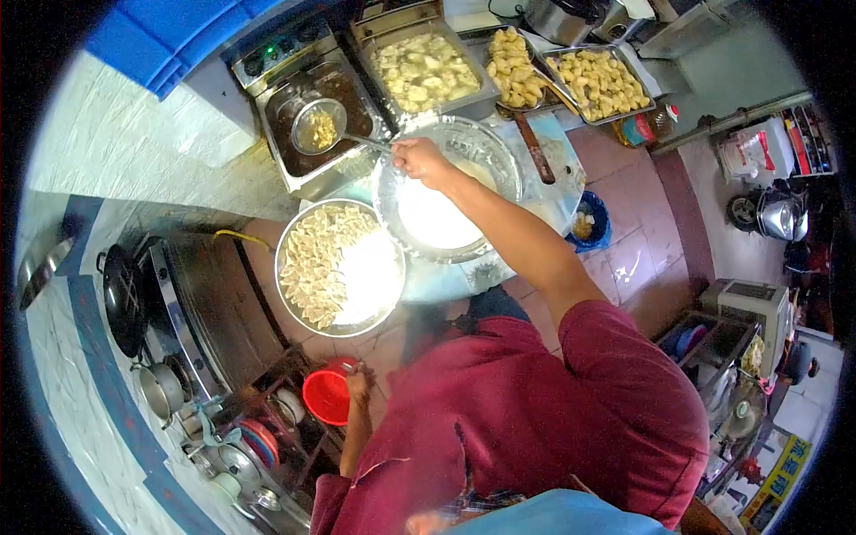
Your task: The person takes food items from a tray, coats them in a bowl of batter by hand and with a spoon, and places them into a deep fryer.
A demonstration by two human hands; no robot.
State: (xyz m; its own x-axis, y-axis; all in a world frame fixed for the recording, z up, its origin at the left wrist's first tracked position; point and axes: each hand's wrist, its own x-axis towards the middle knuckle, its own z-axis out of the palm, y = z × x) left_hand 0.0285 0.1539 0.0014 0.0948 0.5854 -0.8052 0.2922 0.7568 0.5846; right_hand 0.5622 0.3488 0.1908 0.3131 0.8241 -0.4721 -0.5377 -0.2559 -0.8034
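My right hand (421,160) is closed round the handle of a mesh strainer (319,127), which holds small yellow bits above a fryer of dark oil (283,98). Under my right forearm sits a large clear bowl (506,165) with white batter or flour. My left hand (358,382), low at my left side, grips the rim of a red basin (326,398). Between the hands is a round tray (312,276) of pale folded dough pieces, partly washed out by glare.
Behind the bowl stands a pan (423,76) of pale pieces in liquid. Two trays of yellow pieces (602,85) are at the back right, near a wooden-handled tool (535,152). A blue bin (590,221) stands right, a stove (169,303) left.
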